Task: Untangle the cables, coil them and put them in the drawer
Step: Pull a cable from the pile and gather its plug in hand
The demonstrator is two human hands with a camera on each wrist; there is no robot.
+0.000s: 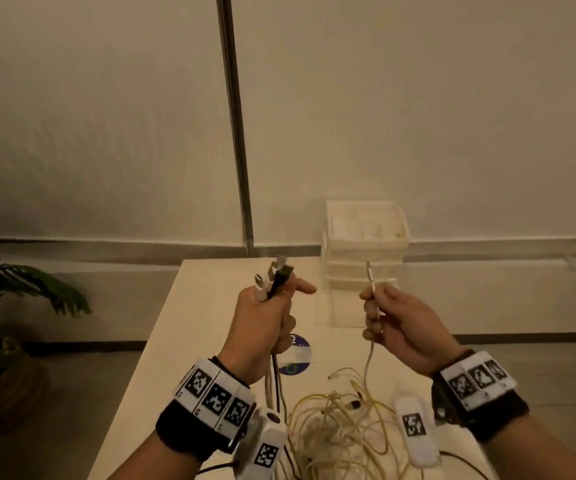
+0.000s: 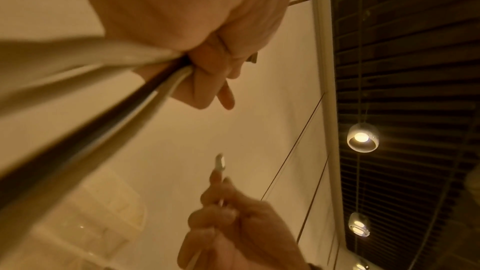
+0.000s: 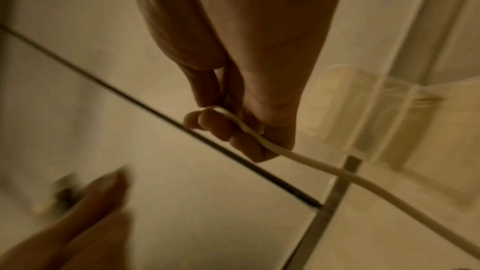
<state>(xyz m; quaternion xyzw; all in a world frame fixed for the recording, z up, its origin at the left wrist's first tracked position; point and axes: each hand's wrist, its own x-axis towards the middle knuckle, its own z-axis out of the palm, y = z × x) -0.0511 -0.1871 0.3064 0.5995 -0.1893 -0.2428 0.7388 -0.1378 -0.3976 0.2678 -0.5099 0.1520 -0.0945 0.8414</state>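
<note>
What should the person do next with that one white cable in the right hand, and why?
Probably lift the right hand up and away, drawing its white cable out of the tangle on the table. Its lower end runs into that heap, while the left hand grips the other plug ends.

It looked like an office or studio room: plain pale wall (image 1: 106,116) filling the upper frame, potted plant (image 1: 9,299) at left, pendant lamps (image 2: 363,140) under a dark slatted ceiling (image 2: 415,69).
</note>
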